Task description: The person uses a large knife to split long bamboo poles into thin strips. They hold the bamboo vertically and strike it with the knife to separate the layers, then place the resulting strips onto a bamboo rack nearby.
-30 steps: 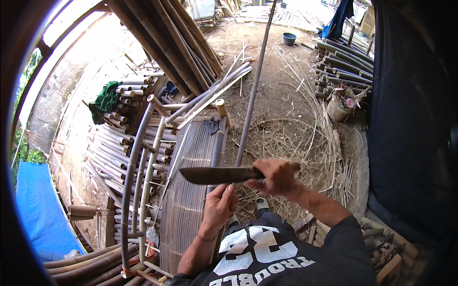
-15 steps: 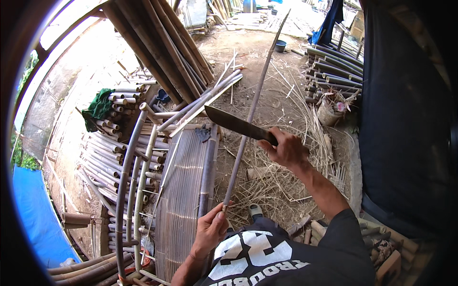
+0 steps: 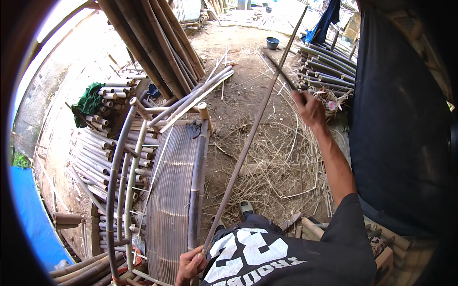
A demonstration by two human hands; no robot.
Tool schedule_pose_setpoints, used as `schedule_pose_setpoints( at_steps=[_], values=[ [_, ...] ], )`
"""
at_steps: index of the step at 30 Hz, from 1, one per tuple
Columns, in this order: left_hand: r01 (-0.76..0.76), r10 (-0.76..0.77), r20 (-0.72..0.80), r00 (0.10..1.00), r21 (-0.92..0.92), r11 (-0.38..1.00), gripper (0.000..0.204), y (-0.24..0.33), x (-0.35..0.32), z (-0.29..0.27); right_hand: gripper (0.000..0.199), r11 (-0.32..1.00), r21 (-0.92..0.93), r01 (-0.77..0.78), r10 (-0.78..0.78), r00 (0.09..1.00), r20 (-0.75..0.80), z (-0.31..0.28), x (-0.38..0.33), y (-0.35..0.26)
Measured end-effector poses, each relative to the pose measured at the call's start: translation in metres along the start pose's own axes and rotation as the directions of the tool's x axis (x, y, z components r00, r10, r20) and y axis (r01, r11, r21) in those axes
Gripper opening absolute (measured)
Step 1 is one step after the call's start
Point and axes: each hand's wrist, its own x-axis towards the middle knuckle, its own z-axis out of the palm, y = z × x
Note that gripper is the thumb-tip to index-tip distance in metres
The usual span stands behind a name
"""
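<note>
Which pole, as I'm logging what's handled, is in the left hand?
The long, thin pole slanting up past the knife; the stacked poles and leaning poles are thicker and unheld.

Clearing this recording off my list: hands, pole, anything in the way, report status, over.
Left hand gripping pole at near end. Right hand holding knife, crossing pole in view, contact unclear. Possible hindrance: loose strips strewn below.
</note>
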Motion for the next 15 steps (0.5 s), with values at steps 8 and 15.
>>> schedule_pose_setpoints(
  at_steps=[8, 15],
  values=[
    [-0.101, 0.102, 0.002, 0.995, -0.121, 0.988, 0.05, 0.013, 0.044, 0.008, 0.07, 0.99, 0.136, 0.047, -0.035, 0.996, -0.088, 0.006, -0.037, -0.027],
    [0.016, 0.134, 0.22, 0.966, -0.571, 0.821, 0.051, 0.08, 0.147, 0.049, 0.065, 0.722, 0.174, 0.669, -0.68, 0.733, 0.001, 0.084, -0.174, -0.135]
  ],
)
